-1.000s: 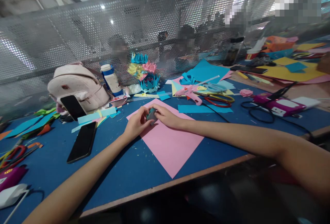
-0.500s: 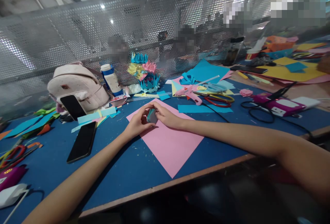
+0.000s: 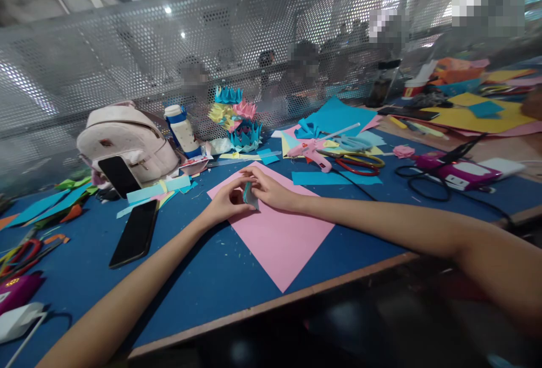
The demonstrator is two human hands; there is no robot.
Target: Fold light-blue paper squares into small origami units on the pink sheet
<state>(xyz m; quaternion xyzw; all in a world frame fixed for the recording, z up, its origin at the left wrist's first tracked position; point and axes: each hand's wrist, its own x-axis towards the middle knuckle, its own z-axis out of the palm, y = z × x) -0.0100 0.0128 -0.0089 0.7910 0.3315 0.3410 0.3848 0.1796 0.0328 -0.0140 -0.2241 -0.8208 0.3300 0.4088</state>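
Between both hands stands a small pale-teal piece of paper (image 3: 251,196), which looks folded or rolled; the fingers cover much of it. My left hand (image 3: 226,198) curls around its left side, thumb and fingers closed on it. My right hand (image 3: 273,190) holds the same paper from the right, its fingertips meeting those of the left hand at the top. Under the hands a pink paper sheet (image 3: 285,238) lies on the blue tabletop, one corner pointing to the table's front edge.
Behind the sheet lie a pink glue gun (image 3: 313,150), scissors (image 3: 358,163) and a blue paper strip (image 3: 336,178). To the left are a phone (image 3: 134,233), a backpack (image 3: 127,139) and a bottle (image 3: 182,131). Folded paper flowers (image 3: 235,119) stand near a perforated metal screen (image 3: 139,57).
The teal paper has turned between my fingers and now shows a narrower face. Both hands keep nearly the same place over the pink sheet.
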